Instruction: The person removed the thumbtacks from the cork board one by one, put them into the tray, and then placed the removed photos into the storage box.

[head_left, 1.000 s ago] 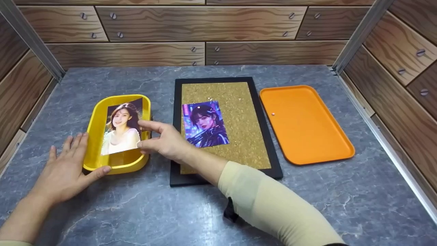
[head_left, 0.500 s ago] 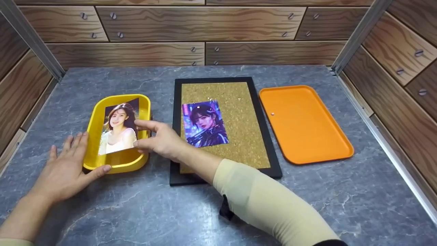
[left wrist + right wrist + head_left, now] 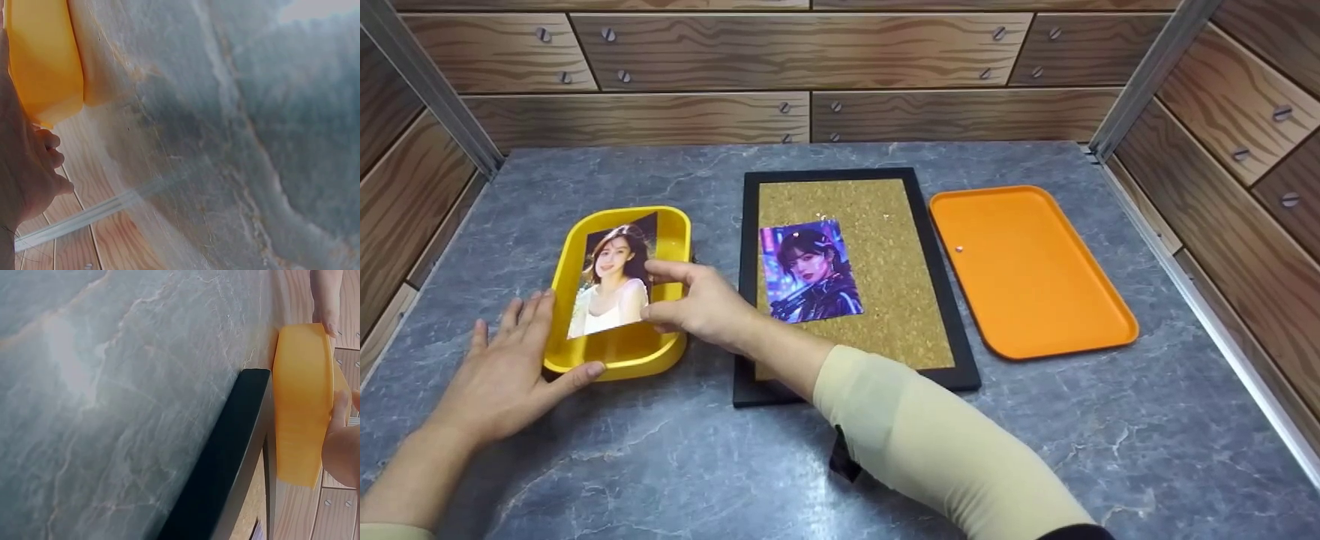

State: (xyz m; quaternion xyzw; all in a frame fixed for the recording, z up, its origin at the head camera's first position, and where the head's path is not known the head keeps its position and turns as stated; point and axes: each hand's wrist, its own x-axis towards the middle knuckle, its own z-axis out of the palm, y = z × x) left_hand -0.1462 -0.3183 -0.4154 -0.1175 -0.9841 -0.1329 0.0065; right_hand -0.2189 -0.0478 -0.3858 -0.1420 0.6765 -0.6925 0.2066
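Note:
A photo of a person in a white top lies tilted over the yellow box at the left. My right hand reaches across from the right and holds the photo's right edge, thumb below and fingers above. My left hand rests against the box's near left corner, fingers fairly straight along the side and thumb at the front rim. The right wrist view shows the outer wall of the box with a thumb at its rim. In the left wrist view, fingers lie beside the box.
A black-framed cork board lies in the middle, with a purple-blue portrait picture on its left part and small shiny pins near the picture. Right of it is an orange tray with a small shiny bit at its left rim. Wood-patterned walls surround the grey table.
The right hand has moved a little to the left, carrying the photo leftward over the yellow box. My left hand has stayed in place.

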